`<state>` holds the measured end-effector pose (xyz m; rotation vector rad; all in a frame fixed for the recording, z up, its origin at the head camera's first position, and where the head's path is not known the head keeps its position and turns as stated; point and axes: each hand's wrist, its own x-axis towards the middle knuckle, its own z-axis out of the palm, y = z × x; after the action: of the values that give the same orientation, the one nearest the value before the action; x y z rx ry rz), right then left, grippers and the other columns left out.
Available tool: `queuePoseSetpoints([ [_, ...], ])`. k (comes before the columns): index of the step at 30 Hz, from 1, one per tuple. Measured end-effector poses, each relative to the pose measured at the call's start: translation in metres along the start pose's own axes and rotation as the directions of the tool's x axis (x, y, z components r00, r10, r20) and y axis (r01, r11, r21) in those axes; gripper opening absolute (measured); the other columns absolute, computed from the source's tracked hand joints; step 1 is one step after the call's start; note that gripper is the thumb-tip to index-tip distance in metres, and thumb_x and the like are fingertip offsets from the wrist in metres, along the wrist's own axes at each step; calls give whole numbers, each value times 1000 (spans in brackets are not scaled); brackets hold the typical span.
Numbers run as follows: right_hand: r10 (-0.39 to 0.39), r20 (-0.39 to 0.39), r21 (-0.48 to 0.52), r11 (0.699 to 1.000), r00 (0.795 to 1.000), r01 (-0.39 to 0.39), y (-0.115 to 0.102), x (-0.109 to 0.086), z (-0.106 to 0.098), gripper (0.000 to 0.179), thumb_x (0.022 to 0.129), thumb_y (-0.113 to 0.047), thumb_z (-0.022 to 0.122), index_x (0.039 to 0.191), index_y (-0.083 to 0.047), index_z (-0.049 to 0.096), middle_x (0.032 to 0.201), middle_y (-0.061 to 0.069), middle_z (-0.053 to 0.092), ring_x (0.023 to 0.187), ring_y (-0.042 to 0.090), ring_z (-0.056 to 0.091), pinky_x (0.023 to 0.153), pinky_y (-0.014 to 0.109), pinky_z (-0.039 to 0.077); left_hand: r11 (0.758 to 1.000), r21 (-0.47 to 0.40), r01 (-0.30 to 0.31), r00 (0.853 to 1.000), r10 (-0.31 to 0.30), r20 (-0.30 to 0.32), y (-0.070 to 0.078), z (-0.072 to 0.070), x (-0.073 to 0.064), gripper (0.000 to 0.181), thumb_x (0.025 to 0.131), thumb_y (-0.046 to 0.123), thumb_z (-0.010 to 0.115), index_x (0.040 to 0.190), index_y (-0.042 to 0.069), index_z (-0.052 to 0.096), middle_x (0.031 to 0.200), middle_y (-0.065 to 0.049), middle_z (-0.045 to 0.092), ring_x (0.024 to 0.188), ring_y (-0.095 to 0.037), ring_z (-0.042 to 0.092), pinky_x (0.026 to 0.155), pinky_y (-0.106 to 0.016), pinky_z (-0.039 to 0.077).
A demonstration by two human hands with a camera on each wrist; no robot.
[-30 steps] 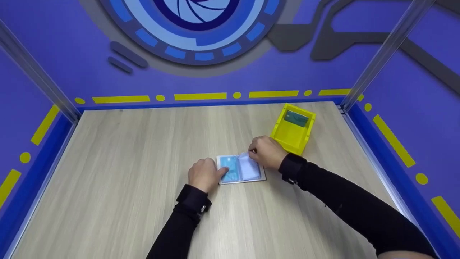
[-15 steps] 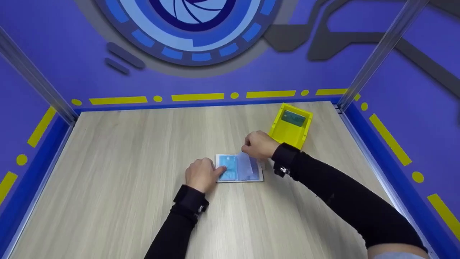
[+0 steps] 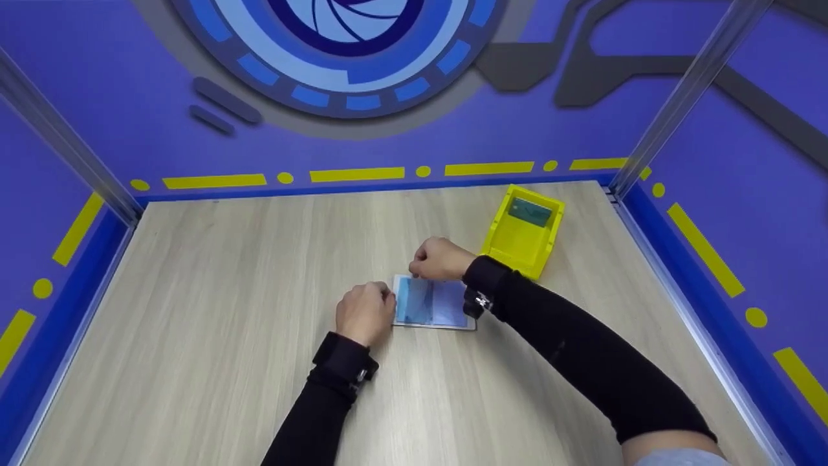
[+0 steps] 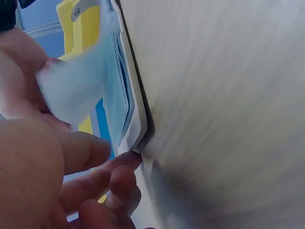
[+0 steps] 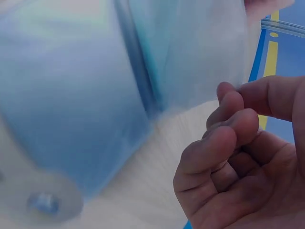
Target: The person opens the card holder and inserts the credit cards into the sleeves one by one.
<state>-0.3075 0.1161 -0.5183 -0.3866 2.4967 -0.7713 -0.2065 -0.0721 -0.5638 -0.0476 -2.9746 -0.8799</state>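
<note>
- At the far left we see a blue side wall with yellow marks, rising beside the pale wooden table.
- Next we find the left hand, a black band at its wrist, just beside the left edge of the booklet; its fingers are loosely bent, and in the left wrist view one fingertip meets a corner of the cover.
- Then we come to the open booklet, lying flat on the table between both hands, its cover white-edged.
- Over its left half we see a translucent page, lifted and slanting, with light blue showing beside it.
- At the booklet's far edge the right hand pinches that page's edge between thumb and forefinger, the other fingers curled in.
- Farther right and beyond, we see a yellow bin with a dark green card leaning at its far end.
</note>
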Motion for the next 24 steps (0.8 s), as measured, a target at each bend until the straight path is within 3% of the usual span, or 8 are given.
queuePoseSetpoints([
  [9, -27, -11, -52, 998, 1000, 26, 0, 9, 19, 31, 102, -22, 68, 76, -8, 76, 59, -9, 53, 57, 9, 46, 57, 25, 35, 999, 9, -40, 999, 40, -14, 0, -1, -1, 15, 97, 13, 71, 89, 14, 83, 86, -10, 80, 77, -32, 75, 69, -50, 58],
  [12, -99, -34, -63, 993, 994, 97, 1, 7, 21, 31, 103, -19, 67, 78, -5, 78, 60, -9, 53, 57, 8, 46, 57, 23, 34, 998, 18, -56, 998, 56, -22, 1, -4, -1, 15, 98, 14, 72, 87, 13, 82, 83, -10, 79, 71, -29, 72, 65, -46, 56],
  [15, -249, -111, -106, 966, 962, 237, -2, 2, 20, 27, 103, -16, 64, 87, -4, 82, 66, -8, 57, 60, 7, 48, 60, 22, 37, 997, 24, -71, 996, 72, -53, 3, -8, -1, 17, 100, 19, 74, 85, 13, 81, 79, -8, 77, 65, -24, 66, 61, -42, 52],
  [18, -366, -212, -160, 928, 906, 337, -6, -7, 14, 27, 105, -15, 61, 96, -5, 84, 72, -4, 62, 65, 9, 51, 64, 24, 40, 996, 19, -86, 992, 87, -89, 7, -12, -1, 22, 101, 26, 77, 82, 15, 78, 75, -5, 73, 62, -22, 62, 59, -40, 48],
  [21, -392, -278, -185, 918, 877, 352, -11, -17, 4, 28, 109, -19, 60, 100, -7, 84, 75, 1, 64, 67, 13, 52, 66, 27, 42, 996, 24, -81, 990, 83, -114, 9, -12, -1, 31, 99, 36, 80, 76, 17, 75, 72, -3, 71, 61, -22, 62, 58, -40, 48],
  [24, -386, -325, -209, 920, 864, 332, -11, -27, -5, 28, 111, -23, 60, 107, -10, 85, 79, 2, 69, 71, 15, 56, 69, 27, 46, 999, 40, -37, 994, 41, -105, 8, -7, -3, 42, 97, 47, 83, 69, 17, 71, 69, -3, 70, 62, -24, 65, 58, -42, 50],
])
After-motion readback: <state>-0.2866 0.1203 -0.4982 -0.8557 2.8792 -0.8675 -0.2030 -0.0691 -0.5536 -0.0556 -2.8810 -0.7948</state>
